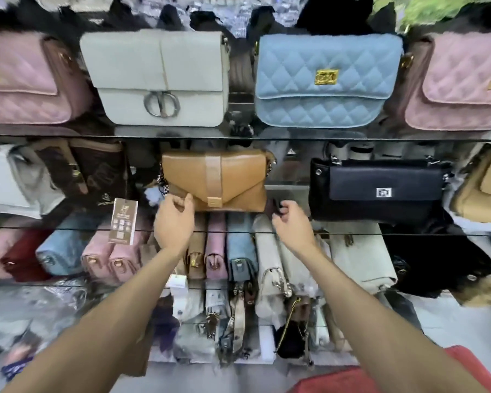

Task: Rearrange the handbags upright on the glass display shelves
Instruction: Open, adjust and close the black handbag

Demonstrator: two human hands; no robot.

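A tan envelope-flap handbag (219, 177) stands upright on the middle glass shelf (357, 233), at the centre. My left hand (174, 222) is at its lower left corner, thumb on the front and fingers curled at the edge. My right hand (291, 222) is just off the bag's lower right corner, its fingers curled round a small dark piece (276, 206); what that piece is I cannot tell. A black handbag (380, 188) stands upright to the right. On the shelf above stand a white handbag (159, 78) and a blue quilted handbag (323, 80).
Pink quilted bags (20, 80) flank the top shelf at both ends. A brown bag (91, 171) with a hanging tag (123, 221) is left of the tan one. Lower shelves hold several bags packed side by side (238, 251). Wrapped items lie at lower left.
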